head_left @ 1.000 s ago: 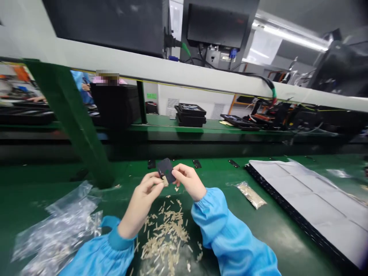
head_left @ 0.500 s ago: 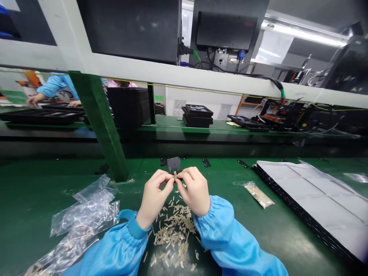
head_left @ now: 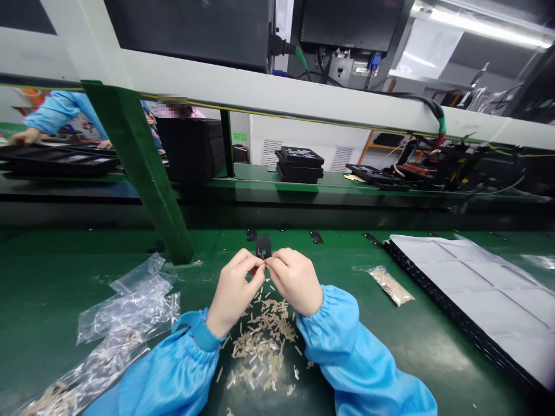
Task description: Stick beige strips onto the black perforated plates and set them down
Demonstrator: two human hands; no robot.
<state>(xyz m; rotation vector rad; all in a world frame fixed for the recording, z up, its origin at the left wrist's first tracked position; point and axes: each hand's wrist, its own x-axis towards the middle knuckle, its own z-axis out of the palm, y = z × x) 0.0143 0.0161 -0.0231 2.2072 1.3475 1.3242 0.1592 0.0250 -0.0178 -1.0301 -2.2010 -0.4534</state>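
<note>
My left hand (head_left: 234, 287) and my right hand (head_left: 296, 281) meet over the table, thumb and forefinger of each pinched together. Between the fingertips shows the end of a tan strip (head_left: 263, 261); the fingers hide most of it. Just beyond the fingertips is a thin black plate (head_left: 263, 245) with small holes; whether the fingers touch it, I cannot tell. Below the hands, between the wrists, lies a loose pile of small tan strips (head_left: 263, 338).
Crumpled clear plastic bags (head_left: 125, 315) lie on the left, and a filled clear packet (head_left: 391, 285) on the right. A black tray with a white sheet (head_left: 459, 283) sits far right. A green post (head_left: 139, 173) rises at left. Across the bench, a co-worker's blue sleeve (head_left: 58, 110) shows.
The head view has shifted slightly. Both hands stay pinched together; the tan strip that stuck up between the fingertips now shows less.
</note>
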